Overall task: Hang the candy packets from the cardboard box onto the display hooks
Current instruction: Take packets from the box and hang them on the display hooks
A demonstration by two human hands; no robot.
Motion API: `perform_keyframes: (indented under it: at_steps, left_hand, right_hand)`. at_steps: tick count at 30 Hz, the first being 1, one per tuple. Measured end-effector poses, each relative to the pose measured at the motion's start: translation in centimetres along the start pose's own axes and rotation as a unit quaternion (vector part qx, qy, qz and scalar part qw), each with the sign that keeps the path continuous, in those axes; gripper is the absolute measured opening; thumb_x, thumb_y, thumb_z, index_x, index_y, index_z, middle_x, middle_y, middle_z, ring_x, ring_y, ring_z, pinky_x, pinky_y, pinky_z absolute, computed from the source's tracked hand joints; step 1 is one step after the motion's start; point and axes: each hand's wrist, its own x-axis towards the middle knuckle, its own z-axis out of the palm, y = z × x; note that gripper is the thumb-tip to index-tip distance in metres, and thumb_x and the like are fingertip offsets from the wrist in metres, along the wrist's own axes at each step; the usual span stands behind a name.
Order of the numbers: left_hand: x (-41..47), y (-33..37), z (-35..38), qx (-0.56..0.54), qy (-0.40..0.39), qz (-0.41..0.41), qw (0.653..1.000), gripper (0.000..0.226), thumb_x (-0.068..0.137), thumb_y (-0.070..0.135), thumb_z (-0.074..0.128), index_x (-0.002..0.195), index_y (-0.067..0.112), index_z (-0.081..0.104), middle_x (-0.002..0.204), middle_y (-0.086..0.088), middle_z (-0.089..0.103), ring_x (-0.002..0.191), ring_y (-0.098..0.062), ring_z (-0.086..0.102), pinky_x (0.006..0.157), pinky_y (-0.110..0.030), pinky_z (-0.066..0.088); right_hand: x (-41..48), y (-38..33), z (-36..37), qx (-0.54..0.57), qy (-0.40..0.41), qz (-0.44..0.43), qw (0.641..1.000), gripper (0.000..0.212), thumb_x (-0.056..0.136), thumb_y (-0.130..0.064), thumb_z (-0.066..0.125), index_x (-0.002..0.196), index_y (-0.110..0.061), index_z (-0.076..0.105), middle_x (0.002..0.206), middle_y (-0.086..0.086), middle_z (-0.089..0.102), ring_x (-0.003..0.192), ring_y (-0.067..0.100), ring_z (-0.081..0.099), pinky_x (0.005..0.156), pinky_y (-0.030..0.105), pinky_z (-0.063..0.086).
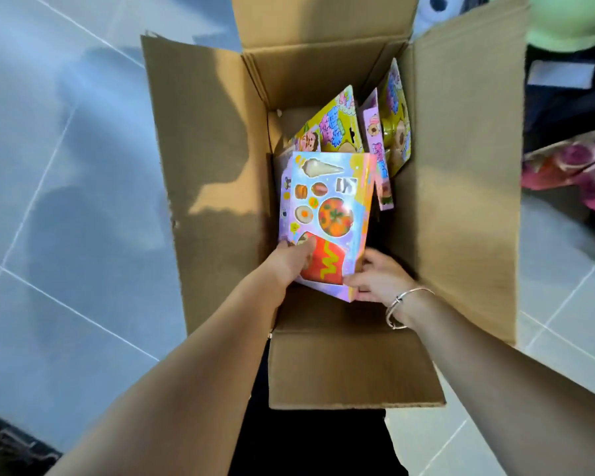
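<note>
Reaching down from the near side, both forearms stretched into the open cardboard box (pixel 217 187) on the grey tiled floor (pixel 49 166). The left hand (pixel 292 261) gripped the lower left edge of a purple candy packet (pixel 327 218), thumb across its front. The right hand (pixel 375 278), a bracelet (pixel 401 307) on its wrist, pinched the lower right corner. Other packets (pixel 337 125) leaned against the box's far-right walls.

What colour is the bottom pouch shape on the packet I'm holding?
Red with a yellow zigzag, on the candy packet; head view.
</note>
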Motion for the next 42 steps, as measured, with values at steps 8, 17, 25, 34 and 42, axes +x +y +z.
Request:
perform_keyframes:
  at_steps: [8,17,25,34,42]
  left_hand:
    - [-14.6,8.8,-0.8,0.023,-0.040,0.151,0.987,0.026,0.080,0.014,0.073,0.097,0.012,0.054,0.077,0.004,0.068,0.066,-0.011,0.064,0.063,-0.025,0.053]
    - [-36.4,18.3,-1.5,0.265,-0.178,0.321,0.892,0.023,0.074,0.002,0.071,0.071,0.017,0.053,0.057,0.003,0.059,0.048,-0.003,0.052,0.051,-0.020,0.039]
    - [-57.3,25.9,1.8,0.611,0.000,0.554,0.565,0.006,0.082,0.027,0.062,0.078,0.027,0.057,0.089,-0.001,0.062,0.089,-0.022,0.058,0.078,-0.036,0.050]
    - [-78.3,28.1,6.2,0.643,0.040,0.676,0.357,0.022,0.089,0.028,0.058,0.106,0.016,0.066,0.103,-0.005,0.066,0.098,-0.022,0.059,0.067,-0.026,0.035]
    - [-92.8,27.3,12.6,0.576,0.038,0.776,0.254,0.021,0.086,0.026,0.059,0.101,0.015,0.070,0.080,-0.002,0.060,0.075,-0.016,0.051,0.063,-0.025,0.034]
  right_hand:
    - [-15.3,-3.3,-4.6,0.145,-0.059,-0.007,0.988,0.043,0.085,0.017,0.047,0.107,-0.020,0.052,0.094,-0.001,0.063,0.088,0.018,0.060,0.078,0.036,0.049]
    - [-35.7,-6.4,-5.0,0.192,0.078,-0.129,0.970,0.032,0.070,0.022,0.060,0.096,0.003,0.056,0.054,-0.004,0.065,0.044,0.006,0.061,0.043,0.018,0.049]
    - [-52.7,-15.2,-9.6,0.165,0.491,-0.308,0.798,0.063,0.081,-0.020,0.069,0.134,-0.006,0.038,0.133,0.017,0.048,0.118,0.029,0.050,0.104,0.041,0.038]
    - [-71.6,-22.9,-12.3,-0.123,0.494,-0.458,0.729,0.016,0.087,-0.018,0.060,0.097,-0.016,0.072,0.103,0.008,0.069,0.098,0.022,0.061,0.090,0.036,0.047]
    - [-88.4,-20.7,-19.0,-0.151,0.532,-0.515,0.655,0.015,0.086,-0.013,0.063,0.076,-0.004,0.066,0.059,-0.002,0.051,0.047,-0.001,0.046,0.055,0.015,0.037]
